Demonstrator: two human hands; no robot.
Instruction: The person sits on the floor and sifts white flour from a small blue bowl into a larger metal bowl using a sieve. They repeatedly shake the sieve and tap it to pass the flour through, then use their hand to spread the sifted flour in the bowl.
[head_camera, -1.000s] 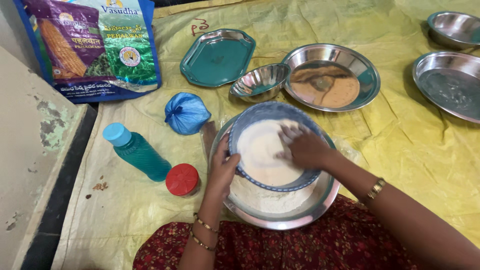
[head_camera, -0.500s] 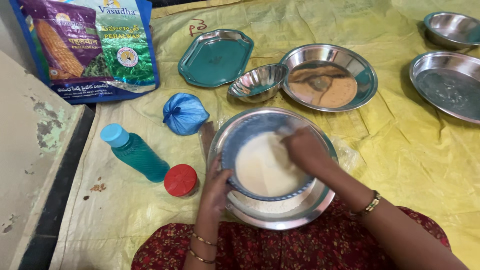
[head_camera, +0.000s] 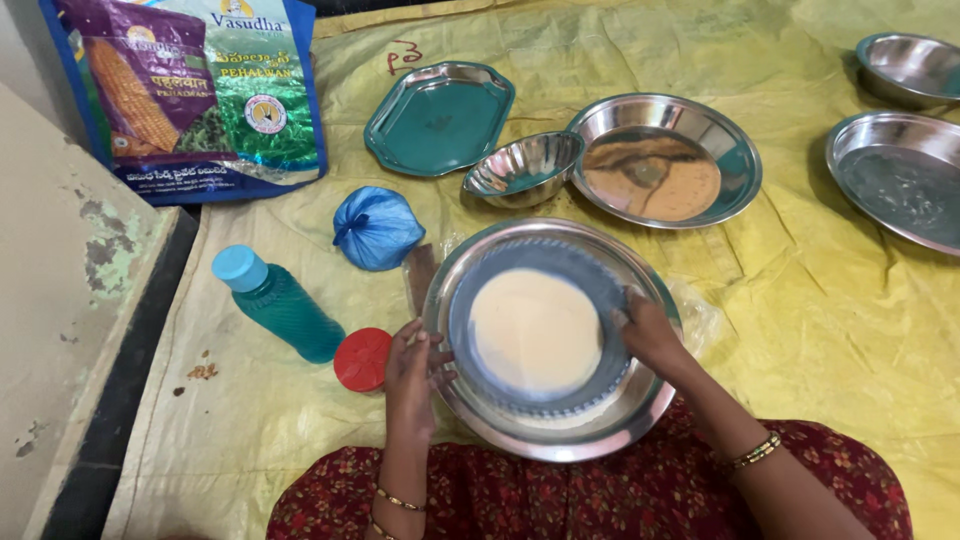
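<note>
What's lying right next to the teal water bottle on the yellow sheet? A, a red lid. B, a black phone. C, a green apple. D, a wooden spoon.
A: a round red lid lies by the base of the teal bottle, just left of the left hand at the big steel plate.

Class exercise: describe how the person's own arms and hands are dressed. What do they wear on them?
Both forearms are bare, with no sleeves showing. The left hand has two thin gold-coloured bangles at the wrist. The right hand has a gold-coloured bangle with small dark spots. No gloves.
</note>
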